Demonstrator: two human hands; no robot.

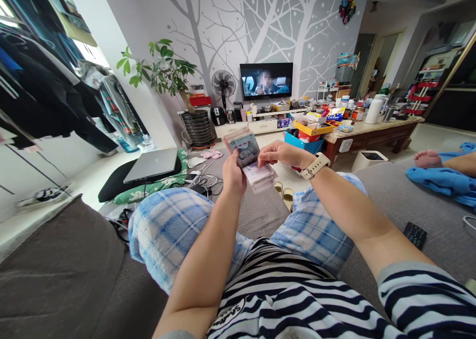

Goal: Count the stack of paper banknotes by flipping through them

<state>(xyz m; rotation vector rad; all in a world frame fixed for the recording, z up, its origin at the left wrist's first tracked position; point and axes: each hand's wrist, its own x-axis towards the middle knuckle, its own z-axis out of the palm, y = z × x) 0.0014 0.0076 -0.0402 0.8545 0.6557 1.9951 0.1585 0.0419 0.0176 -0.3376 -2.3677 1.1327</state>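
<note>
My left hand (235, 173) is closed around a thick stack of banknotes (247, 148), its thumb lying along the left edge. The upper notes look teal and grey, with pinkish edges showing behind them. Below, paler purple and white notes (258, 174) fan out downward from the same stack. My right hand (280, 154) reaches in from the right, with thumb and fingertips pinched at the side of the notes; a cream watch (315, 165) is on that wrist. Whether a single note or several are between the right fingertips cannot be made out.
A grey sofa (260, 212) lies beneath me, with a laptop (152, 164) on cushions and tangled cables at left. A remote (415, 236) lies at right, near another person's bare foot (427, 159). Ahead stand a cluttered table (330, 137) and a blue box (303, 144).
</note>
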